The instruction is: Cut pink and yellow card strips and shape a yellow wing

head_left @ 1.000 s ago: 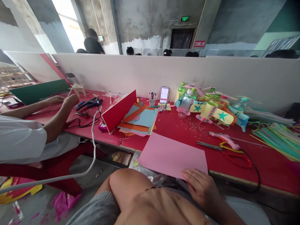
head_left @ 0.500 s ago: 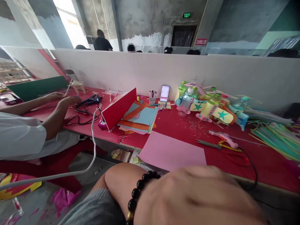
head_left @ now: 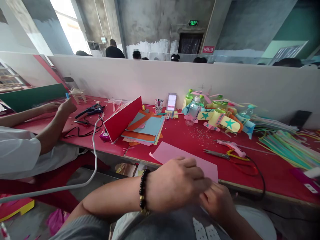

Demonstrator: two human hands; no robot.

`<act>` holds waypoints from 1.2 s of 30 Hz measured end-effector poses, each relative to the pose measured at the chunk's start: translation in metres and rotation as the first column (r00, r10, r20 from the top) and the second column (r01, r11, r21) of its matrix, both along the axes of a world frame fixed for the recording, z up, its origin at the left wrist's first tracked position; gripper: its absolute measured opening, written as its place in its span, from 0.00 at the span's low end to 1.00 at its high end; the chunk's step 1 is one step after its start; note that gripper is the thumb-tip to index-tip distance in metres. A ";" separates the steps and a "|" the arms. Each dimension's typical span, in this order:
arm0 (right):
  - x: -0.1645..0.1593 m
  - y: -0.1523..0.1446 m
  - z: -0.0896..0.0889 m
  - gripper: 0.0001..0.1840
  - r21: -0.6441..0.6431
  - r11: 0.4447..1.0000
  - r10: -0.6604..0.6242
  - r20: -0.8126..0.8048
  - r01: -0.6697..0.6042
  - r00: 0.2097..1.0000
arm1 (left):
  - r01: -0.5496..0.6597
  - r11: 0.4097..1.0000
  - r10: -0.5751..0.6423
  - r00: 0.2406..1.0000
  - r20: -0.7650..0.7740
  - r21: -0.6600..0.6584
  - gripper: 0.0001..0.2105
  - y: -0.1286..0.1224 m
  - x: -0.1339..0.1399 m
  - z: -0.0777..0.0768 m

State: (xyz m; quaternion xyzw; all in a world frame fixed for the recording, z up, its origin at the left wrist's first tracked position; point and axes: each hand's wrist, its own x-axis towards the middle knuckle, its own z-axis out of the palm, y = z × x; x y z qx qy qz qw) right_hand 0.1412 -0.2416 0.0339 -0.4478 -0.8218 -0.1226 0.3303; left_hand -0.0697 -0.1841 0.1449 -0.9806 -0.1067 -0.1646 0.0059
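My left hand [head_left: 176,186], with a black bead bracelet [head_left: 142,191] at its wrist, is in front of my body with its fingers curled in. My right hand [head_left: 218,201] meets its fingertips just to the right, also closed. Whatever the fingers may hold is hidden behind the knuckles. Just beyond both hands, a pink paper sheet [head_left: 185,156] lies at the table's front edge, partly covered by my left hand. Its left corner curls up slightly. I cannot tell whether either hand touches the sheet.
Scissors [head_left: 222,154] and a pink glue gun [head_left: 231,146] with a cord lie to the right. Behind them stand decorated bottle planes [head_left: 220,115] and colored strips [head_left: 290,148]. A red divider [head_left: 122,120] and paper stack [head_left: 147,126] are left, near a co-worker's hands [head_left: 60,107].
My left hand has drawn back and left from close to the camera. My right hand has come into view beside it. The co-worker's nearer hand has risen, holding a small blue item.
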 end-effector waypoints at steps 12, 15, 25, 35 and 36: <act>-0.003 -0.009 -0.005 0.12 -0.185 0.977 0.112 0.035 -0.104 0.993 | -0.286 0.953 0.295 0.951 0.092 -0.102 0.10 0.052 -0.021 -0.091; 0.006 -0.018 -0.008 0.12 -0.198 0.972 0.133 0.028 -0.125 0.991 | -0.326 0.937 0.344 0.925 0.164 -0.128 0.08 0.078 -0.033 -0.104; 0.135 0.008 -0.022 0.13 0.042 0.920 -0.391 0.130 0.389 0.911 | -0.486 0.849 0.514 0.850 0.115 -0.209 0.28 0.134 -0.053 -0.149; 0.200 0.065 -0.056 0.17 -0.013 0.814 -0.574 0.131 0.581 0.808 | -0.539 0.821 0.567 0.807 0.162 -0.189 0.30 0.131 -0.057 -0.151; 0.199 0.068 -0.058 0.17 -0.017 0.812 -0.577 0.125 0.583 0.807 | -0.543 0.817 0.573 0.803 0.163 -0.194 0.31 0.130 -0.057 -0.151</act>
